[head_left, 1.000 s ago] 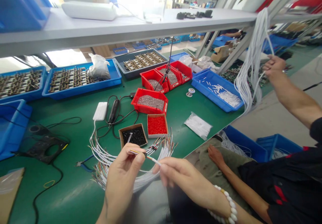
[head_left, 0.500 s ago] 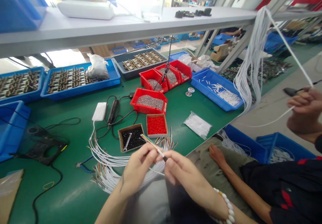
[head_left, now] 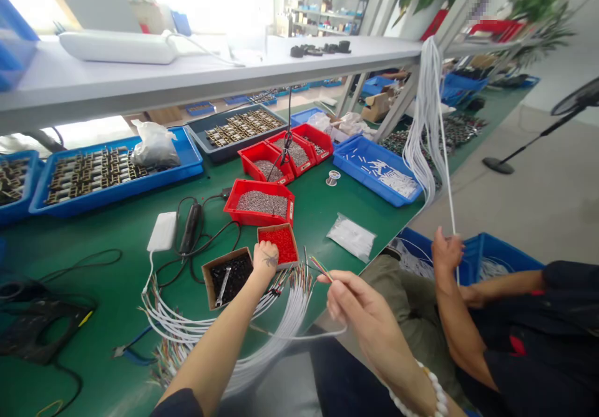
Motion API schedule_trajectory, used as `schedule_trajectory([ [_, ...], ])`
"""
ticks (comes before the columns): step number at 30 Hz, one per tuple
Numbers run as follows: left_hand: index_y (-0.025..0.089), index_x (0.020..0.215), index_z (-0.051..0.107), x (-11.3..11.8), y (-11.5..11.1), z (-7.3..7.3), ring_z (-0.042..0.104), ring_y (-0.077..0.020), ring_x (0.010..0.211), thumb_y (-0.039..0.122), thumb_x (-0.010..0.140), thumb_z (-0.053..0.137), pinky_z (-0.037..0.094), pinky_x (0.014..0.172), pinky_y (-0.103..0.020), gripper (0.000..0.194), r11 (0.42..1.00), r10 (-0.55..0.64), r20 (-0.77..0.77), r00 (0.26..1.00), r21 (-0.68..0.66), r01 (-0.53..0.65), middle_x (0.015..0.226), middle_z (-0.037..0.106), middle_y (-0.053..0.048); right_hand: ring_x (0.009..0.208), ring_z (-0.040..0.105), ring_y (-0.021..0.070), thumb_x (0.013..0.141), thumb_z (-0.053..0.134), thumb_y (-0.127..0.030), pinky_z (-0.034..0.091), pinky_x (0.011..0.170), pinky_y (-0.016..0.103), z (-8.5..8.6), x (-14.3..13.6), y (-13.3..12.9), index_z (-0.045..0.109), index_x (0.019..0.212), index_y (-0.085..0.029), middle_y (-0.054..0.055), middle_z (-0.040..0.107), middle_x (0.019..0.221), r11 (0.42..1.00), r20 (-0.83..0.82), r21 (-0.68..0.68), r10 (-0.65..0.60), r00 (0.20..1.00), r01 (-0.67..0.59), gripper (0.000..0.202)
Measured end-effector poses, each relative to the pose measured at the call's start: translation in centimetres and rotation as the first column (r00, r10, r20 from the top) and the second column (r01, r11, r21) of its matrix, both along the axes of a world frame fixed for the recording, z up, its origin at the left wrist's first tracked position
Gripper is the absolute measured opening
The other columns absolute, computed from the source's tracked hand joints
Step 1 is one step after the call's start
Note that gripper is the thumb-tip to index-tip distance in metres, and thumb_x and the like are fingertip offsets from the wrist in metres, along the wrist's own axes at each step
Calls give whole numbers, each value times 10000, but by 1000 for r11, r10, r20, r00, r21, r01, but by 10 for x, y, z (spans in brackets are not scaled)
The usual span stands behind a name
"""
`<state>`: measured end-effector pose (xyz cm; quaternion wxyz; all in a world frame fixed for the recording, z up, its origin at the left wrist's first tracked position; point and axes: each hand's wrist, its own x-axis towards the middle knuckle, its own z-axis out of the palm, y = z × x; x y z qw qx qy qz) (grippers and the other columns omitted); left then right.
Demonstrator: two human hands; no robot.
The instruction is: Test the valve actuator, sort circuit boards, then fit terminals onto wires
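Note:
My right hand [head_left: 358, 304] pinches a white cable [head_left: 322, 336] near its end. Thin coloured wires [head_left: 321, 268] fan out past my fingertips, and the cable hangs in a loop to the left. My left hand [head_left: 266, 257] reaches over the left side of a small carton of red parts [head_left: 283, 242]. Its fingers are curled downward and closed among the parts; whatever they grip is hidden. Just left of it stands a carton of black parts [head_left: 238, 273] with a wrench [head_left: 223, 286] lying in it. A bundle of white cables [head_left: 285, 320] with stripped ends spreads below both hands.
Red bins of small metal parts [head_left: 262, 202] stand behind the cartons. A blue tray of white sleeves [head_left: 374, 170] and a plastic bag [head_left: 352, 237] lie to the right. A co-worker's hand [head_left: 447, 251] grips hanging white cables [head_left: 428, 117]. A shelf [head_left: 210, 73] crosses above.
My left hand has let go of the cable and moved up to the red-parts carton. My right hand keeps the cable, now farther right. The co-worker's raised hand has come down.

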<state>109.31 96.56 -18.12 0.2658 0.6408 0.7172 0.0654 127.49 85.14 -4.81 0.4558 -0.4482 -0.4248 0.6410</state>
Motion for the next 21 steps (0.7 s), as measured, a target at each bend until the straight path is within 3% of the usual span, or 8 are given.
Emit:
schedule_trajectory([
  [2,152,1170,582,-1,-1,2,610,-238,1040,323,897,596,520,877,-460,323,1000,8,31,999,7,-8,1197,606,-98,519,361,91,934,547,-453,289,502,225,2,3,1,651,1048,-178,-60,414,560,1000,38,4,10,999,-10,315],
  [5,156,1140,595,-5,-7,13,613,-230,1029,318,900,592,518,876,-456,289,998,36,134,990,44,-42,1176,617,-88,553,411,103,948,528,-414,337,535,238,9,4,4,662,1043,-177,-29,503,625,998,140,21,56,989,-59,288],
  [9,139,987,622,-5,-35,51,635,-185,925,269,921,550,522,858,-403,162,987,54,372,927,120,-106,995,663,-56,715,493,133,944,552,-348,383,643,245,18,0,6,708,1036,-219,10,582,799,985,330,143,49,943,-101,223],
  [11,145,934,617,-3,-61,78,641,-158,863,270,924,526,528,839,-333,155,983,32,511,859,140,-120,908,676,-41,763,509,140,940,559,-354,386,681,244,19,-3,6,721,964,-209,17,603,831,978,359,156,76,930,-140,219],
  [15,171,936,635,-5,-116,125,665,-162,837,369,897,546,549,771,-276,220,981,22,746,666,111,-157,888,690,-33,591,432,107,965,491,-401,343,579,234,17,-12,5,646,887,-166,-28,512,635,968,254,46,226,940,-245,293],
  [18,183,925,683,-10,-139,144,673,-166,841,325,836,655,544,778,-259,170,968,123,897,425,-15,-249,876,691,-32,544,356,88,959,485,-406,293,527,223,19,-21,5,600,842,-149,-48,434,599,931,144,4,360,922,-364,304],
  [19,192,925,696,-11,-144,147,672,-157,820,302,825,673,541,764,-244,150,960,142,916,374,-35,-279,859,687,-26,550,339,86,947,501,-410,275,516,221,20,-24,5,597,814,-143,-44,426,612,915,131,-5,401,907,-404,313],
  [21,210,898,711,-14,-149,151,656,-125,750,269,825,676,531,711,-205,100,943,126,926,356,0,-333,815,665,-5,557,305,86,926,524,-430,242,499,220,22,-28,5,594,771,-133,-40,394,618,879,117,-32,475,872,-475,342],
])
